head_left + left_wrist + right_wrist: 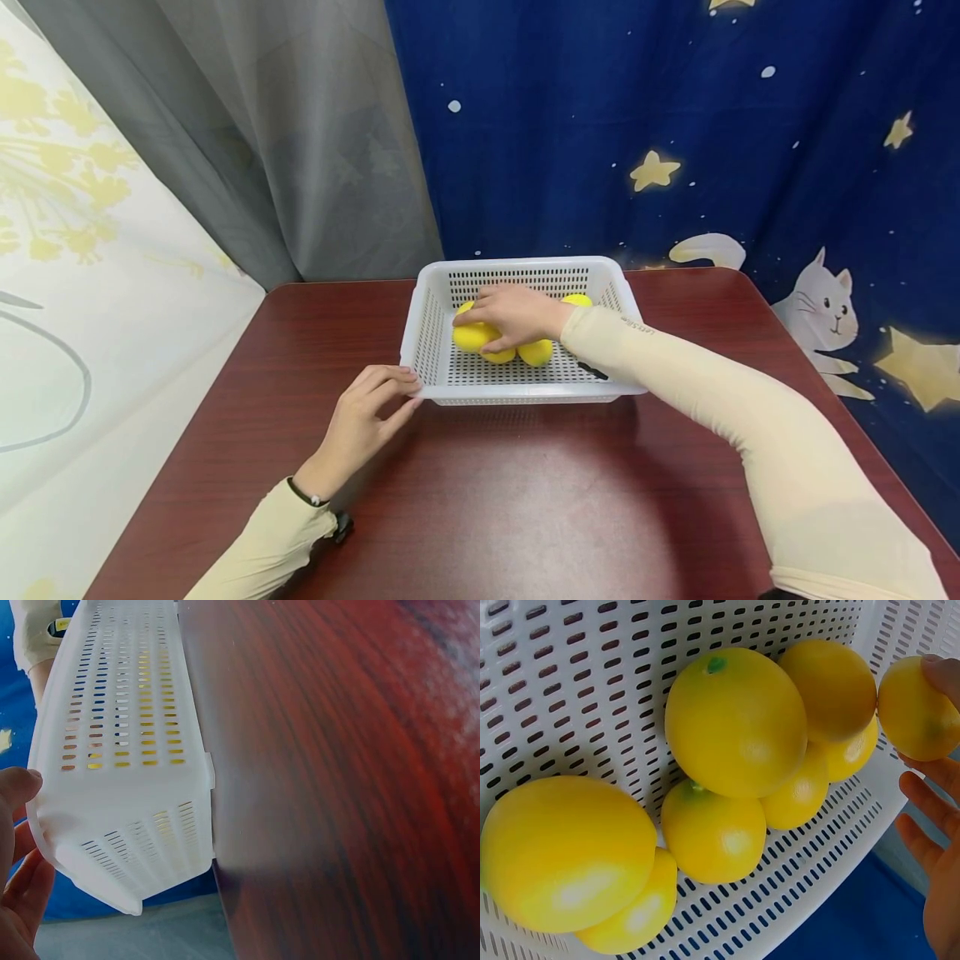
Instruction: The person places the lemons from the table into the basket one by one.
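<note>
A white perforated plastic basket (525,392) stands on the table with several yellow lemons (735,720) inside. My left hand (367,425) holds the basket's rim at the near left corner; in the left wrist view the thumb lies against one side of the rim (46,750) and the fingers curl on the other. My right hand (517,317) reaches into the basket from the right, palm down over the fruit. Between its thumb and fingers it grips one lemon (915,712), near the basket's left end. Part of the fruit is hidden under this hand in the head view.
The dark red wooden table (510,500) extends toward me and to both sides. Behind it hang a blue curtain (540,125) with stars and a cat and a grey curtain (330,150). A white patterned cloth (97,333) hangs at the left.
</note>
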